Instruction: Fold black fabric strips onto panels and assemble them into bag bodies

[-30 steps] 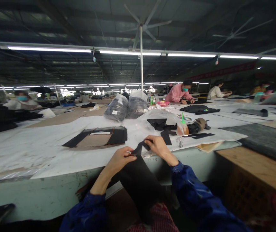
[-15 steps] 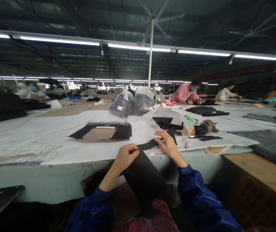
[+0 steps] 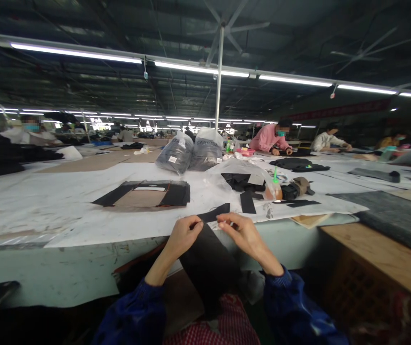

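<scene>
My left hand (image 3: 185, 235) is closed in a pinch on the top corner of a black fabric piece (image 3: 209, 263), which hangs over the table's front edge down to my lap. A narrow black strip (image 3: 215, 212) runs from beside the left fingertips over the white table covering. My right hand (image 3: 243, 235) is just right of it, thumb and forefinger drawn together near the strip's lower edge; whether anything small is between them is hidden. Another short black strip (image 3: 248, 203) lies beyond the right hand.
A stack of black and beige panels (image 3: 142, 195) lies left on the white-covered table (image 3: 72, 211). Behind are two filled plastic bags (image 3: 205, 151), a green-tipped bottle (image 3: 275, 177) and clear plastic (image 3: 232, 167). Co-workers (image 3: 268, 139) work farther back. A wooden board (image 3: 374, 254) stands right.
My right hand has left the short strip and moved left and down, close to my left hand. The left hand keeps its pinch on the black fabric piece. The view has shifted slightly.
</scene>
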Available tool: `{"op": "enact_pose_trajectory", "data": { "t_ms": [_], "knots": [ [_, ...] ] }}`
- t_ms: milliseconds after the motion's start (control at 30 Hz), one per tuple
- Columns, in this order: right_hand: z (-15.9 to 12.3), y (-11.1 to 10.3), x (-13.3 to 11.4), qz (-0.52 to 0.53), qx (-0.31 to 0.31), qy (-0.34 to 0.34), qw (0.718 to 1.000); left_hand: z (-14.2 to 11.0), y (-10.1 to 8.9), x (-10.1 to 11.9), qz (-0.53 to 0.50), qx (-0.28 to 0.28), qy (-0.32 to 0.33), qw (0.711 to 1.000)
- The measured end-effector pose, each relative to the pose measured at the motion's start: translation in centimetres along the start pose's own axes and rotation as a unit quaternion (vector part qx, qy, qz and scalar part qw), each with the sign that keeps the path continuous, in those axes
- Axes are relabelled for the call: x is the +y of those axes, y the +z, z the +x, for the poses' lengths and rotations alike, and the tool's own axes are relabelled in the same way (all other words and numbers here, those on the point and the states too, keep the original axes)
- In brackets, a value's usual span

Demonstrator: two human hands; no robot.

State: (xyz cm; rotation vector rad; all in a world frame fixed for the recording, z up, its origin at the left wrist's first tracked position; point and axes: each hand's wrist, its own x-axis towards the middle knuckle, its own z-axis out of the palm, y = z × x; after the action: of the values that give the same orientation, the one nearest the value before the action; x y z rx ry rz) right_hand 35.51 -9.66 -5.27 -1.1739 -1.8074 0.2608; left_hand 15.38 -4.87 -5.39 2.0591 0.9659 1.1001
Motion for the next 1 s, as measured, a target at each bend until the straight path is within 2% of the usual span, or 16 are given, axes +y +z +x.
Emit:
{"op": "enact_pose_trajectory", "data": {
  "t_ms": [100,200,333,567,667,800,933,1000],
  "knots": [
    [0.3,2.3,-0.9,0.011,-0.038,0.012,0.999,-0.2,-0.2,-0.3,-0.009,-0.008,0.007,1.000],
    [0.6,3.5,-1.1,0.065,-0.050,0.037,0.996,-0.4,-0.7,-0.7,-0.023,-0.022,0.006,0.999],
    [0.5,3.3,-1.0,0.125,-0.063,0.063,0.988,-0.6,-1.1,-0.6,-0.042,-0.035,0.012,0.998],
    [0.4,3.3,-1.1,0.133,-0.056,0.084,0.986,-0.5,-0.8,0.0,-0.026,-0.019,0.026,0.999],
    [0.3,3.2,-1.2,0.148,-0.055,0.092,0.983,-1.2,-2.4,-0.1,-0.032,-0.035,0.019,0.999],
    [0.1,2.6,-1.1,0.164,-0.042,0.116,0.979,-3.7,-6.0,-1.0,-0.001,-0.065,-0.025,0.998],
    [1.3,2.4,-1.5,0.170,-0.031,0.123,0.977,-6.3,-8.5,-2.7,0.045,-0.121,-0.050,0.990],
    [2.2,2.4,-2.1,0.146,-0.033,0.104,0.983,-7.1,-9.3,-3.4,0.040,-0.128,-0.062,0.989]
  ]
}}
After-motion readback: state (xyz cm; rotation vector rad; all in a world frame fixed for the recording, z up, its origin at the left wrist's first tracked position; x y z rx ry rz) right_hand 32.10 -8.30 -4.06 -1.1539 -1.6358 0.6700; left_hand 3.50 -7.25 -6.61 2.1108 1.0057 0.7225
